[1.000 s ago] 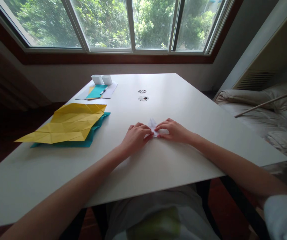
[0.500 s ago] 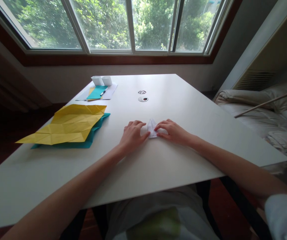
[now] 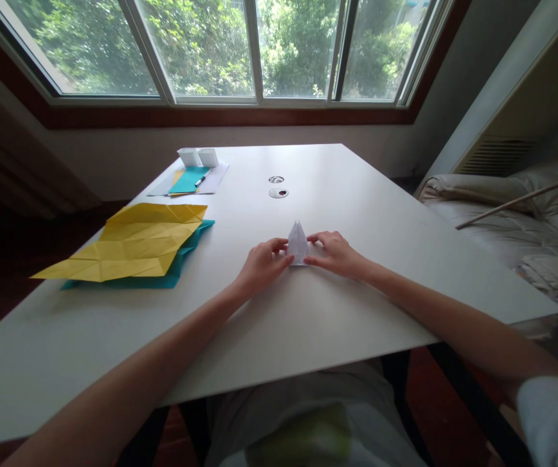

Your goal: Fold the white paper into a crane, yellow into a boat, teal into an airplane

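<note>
A wide window (image 3: 240, 48) with white frames is set above a dark wooden sill; green trees are seen through it, and daylight is cast onto a white table (image 3: 356, 194). A pale cushioned sofa (image 3: 512, 227) is placed at the right.

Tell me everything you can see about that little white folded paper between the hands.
The small white folded paper looks like thin, creased sheet, shaped to a narrow point that stands up and faces the window. Its base sits on the white table, near the middle. The left hand pinches its left edge and the right hand its right. Finer folds are too small to tell.
</note>
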